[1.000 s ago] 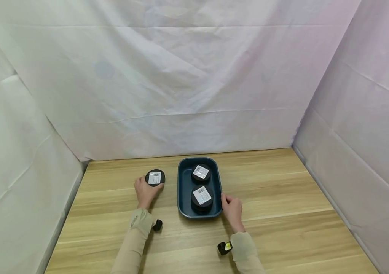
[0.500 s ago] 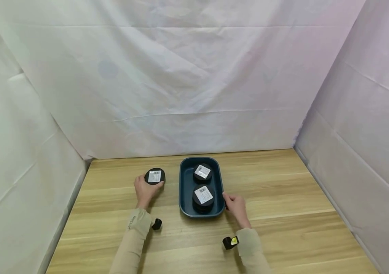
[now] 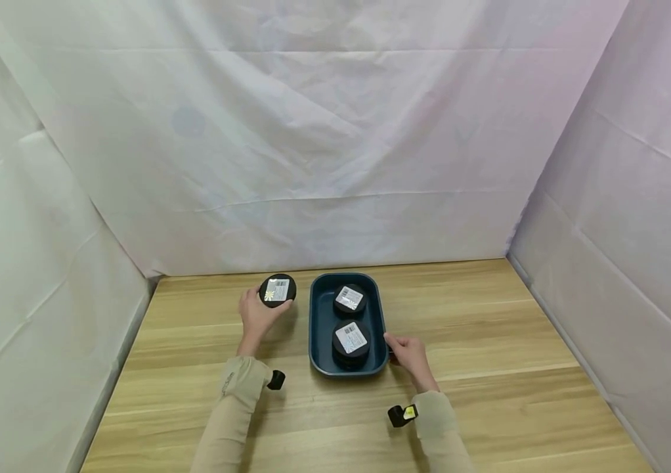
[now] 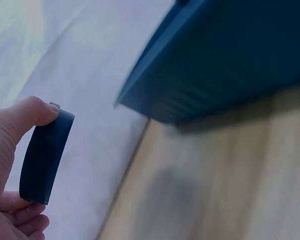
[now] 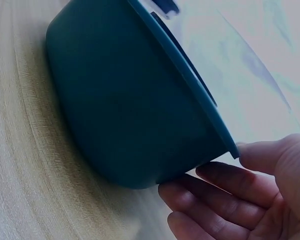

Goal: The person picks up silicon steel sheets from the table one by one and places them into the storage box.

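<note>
My left hand (image 3: 257, 320) grips a thick black disc (image 3: 277, 291) by its edge, thumb on one side and fingers on the other. A white barcode label covers its top. In the left wrist view the disc (image 4: 46, 150) is held clear of the table, beside the dark blue bin (image 4: 215, 60). My right hand (image 3: 408, 353) pinches the right rim of that bin (image 3: 324, 309), thumb on the lip and fingers underneath, as the right wrist view confirms. Inside the bin lie labelled black discs, one pile at the back (image 3: 349, 299) and a taller one at the front (image 3: 350, 337).
The bin stands on a wood-grain table (image 3: 489, 341). White cloth (image 3: 335, 144) hangs behind the table's back edge and along both sides. A small black camera sits at each wrist.
The left hand has lifted the black disc off the table and moved it right and back, closer to the bin. The right hand keeps its grip on the rim.
</note>
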Action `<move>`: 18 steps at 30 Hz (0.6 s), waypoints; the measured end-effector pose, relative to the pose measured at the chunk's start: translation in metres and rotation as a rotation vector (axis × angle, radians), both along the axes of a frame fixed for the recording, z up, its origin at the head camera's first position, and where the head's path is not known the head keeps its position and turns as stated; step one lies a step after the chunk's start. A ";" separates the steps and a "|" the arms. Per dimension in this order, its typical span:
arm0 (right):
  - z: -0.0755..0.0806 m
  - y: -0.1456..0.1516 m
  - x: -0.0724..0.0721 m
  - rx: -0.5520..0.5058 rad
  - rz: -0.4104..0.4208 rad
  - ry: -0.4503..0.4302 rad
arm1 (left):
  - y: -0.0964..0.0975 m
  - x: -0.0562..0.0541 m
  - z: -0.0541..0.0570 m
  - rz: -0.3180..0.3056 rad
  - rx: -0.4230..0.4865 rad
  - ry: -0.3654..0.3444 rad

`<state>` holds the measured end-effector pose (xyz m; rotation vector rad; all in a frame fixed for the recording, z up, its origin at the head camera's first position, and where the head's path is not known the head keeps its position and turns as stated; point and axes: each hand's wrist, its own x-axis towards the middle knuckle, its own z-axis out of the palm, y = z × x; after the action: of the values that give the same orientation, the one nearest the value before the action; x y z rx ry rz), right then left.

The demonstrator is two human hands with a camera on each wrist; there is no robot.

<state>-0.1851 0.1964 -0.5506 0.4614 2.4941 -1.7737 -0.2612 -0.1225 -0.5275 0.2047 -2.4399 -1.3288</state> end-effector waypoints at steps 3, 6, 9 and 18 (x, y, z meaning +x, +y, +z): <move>0.000 0.000 0.000 0.000 0.006 0.010 | 0.011 -0.005 0.008 -0.009 0.003 0.052; 0.000 -0.001 0.000 -0.004 0.002 0.014 | 0.021 -0.009 0.015 -0.032 0.010 0.078; 0.000 -0.001 0.000 -0.006 -0.002 0.014 | 0.031 -0.013 0.021 -0.061 0.021 0.064; 0.001 -0.002 0.001 -0.020 -0.011 0.016 | 0.057 -0.016 0.035 -0.129 -0.021 0.087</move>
<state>-0.1843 0.1942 -0.5500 0.4623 2.4862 -1.8119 -0.2773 -0.0658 -0.4923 -0.0159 -2.4278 -1.3354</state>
